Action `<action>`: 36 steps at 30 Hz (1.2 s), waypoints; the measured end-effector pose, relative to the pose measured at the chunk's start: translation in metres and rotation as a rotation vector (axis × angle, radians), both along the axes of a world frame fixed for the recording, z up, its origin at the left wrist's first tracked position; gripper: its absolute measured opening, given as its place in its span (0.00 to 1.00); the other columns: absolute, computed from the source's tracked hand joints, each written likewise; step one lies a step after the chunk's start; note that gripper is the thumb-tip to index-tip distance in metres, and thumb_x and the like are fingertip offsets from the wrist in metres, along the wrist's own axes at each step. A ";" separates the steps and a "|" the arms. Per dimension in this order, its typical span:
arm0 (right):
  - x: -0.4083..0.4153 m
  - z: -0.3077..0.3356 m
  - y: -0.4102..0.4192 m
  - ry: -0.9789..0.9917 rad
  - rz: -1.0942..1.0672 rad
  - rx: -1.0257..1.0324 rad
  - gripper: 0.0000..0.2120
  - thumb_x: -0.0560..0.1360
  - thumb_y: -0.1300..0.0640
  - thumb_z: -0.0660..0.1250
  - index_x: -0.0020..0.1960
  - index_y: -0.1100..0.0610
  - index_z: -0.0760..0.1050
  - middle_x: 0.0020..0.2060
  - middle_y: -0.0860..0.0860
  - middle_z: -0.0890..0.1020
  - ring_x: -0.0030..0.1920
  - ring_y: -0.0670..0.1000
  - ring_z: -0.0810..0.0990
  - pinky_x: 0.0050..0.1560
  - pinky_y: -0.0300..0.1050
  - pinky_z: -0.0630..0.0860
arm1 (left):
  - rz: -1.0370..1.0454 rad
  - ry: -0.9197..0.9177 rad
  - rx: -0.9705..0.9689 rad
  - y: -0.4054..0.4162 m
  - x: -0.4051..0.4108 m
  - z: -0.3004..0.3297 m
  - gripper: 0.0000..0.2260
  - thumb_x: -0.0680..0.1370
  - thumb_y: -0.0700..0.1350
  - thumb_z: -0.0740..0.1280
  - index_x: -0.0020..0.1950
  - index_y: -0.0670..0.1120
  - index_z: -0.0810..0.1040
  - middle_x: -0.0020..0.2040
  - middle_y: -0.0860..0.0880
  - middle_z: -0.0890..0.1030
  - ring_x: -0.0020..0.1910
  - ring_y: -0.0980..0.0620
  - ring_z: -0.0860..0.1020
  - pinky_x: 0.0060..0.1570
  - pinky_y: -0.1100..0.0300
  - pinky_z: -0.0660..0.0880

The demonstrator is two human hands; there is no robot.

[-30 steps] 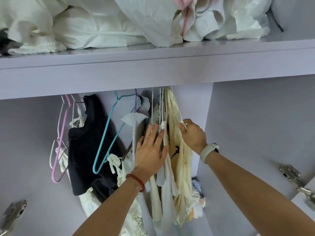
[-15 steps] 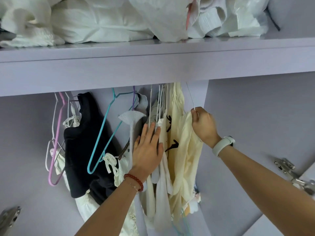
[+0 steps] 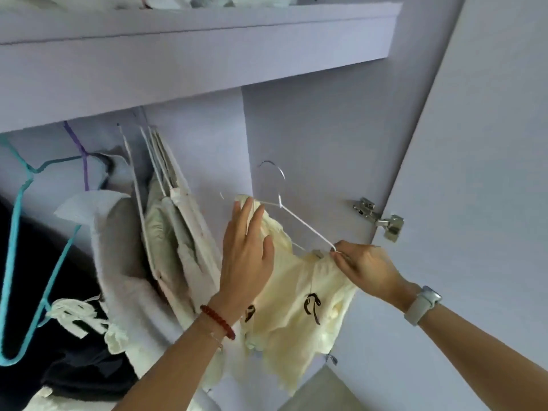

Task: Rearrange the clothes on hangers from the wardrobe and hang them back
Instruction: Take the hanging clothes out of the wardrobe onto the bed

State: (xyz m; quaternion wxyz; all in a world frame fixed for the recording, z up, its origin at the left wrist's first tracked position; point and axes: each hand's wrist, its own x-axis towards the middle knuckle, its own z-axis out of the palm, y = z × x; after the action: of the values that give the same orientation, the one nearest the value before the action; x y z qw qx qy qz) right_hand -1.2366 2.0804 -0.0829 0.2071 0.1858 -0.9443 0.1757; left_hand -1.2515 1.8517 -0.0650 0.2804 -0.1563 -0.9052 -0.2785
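Now one cream top (image 3: 299, 304) on one white hanger (image 3: 299, 216): right hand (image 3: 366, 269) fingers pinch it, left hand (image 3: 247, 256) flat.

Garment (image 3: 299, 307) on hanger (image 3: 299, 221), held out in front of the wardrobe's side panel (image 3: 320, 137), to the right of the clothes hanging inside (image 3: 175, 232); hanger hook off the rail, pointing up, below the shelf (image 3: 195, 54). Left hand (image 3: 246, 256) lies flat on the garment's left shoulder, right hand (image 3: 364, 268) at the hanger's right end. Door hinge (image 3: 379, 218) is right of the hanger; empty hangers (image 3: 26, 247) hang far left.
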 end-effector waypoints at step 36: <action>0.579 -0.048 0.218 -0.099 -1.608 -0.374 0.11 0.74 0.53 0.58 0.48 0.57 0.76 0.36 0.55 0.82 0.37 0.59 0.80 0.37 0.47 0.73 | -1.255 -0.174 -0.116 0.503 0.349 -0.073 0.11 0.76 0.47 0.60 0.40 0.44 0.78 0.39 0.45 0.80 0.42 0.42 0.76 0.49 0.46 0.67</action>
State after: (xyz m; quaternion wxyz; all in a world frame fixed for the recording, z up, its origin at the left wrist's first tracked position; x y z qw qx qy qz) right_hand -0.6581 2.2979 -0.1311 0.2552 -0.5920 -0.7523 0.1360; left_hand -0.9020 2.3544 -0.1376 -0.0198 -0.6488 -0.6743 -0.3520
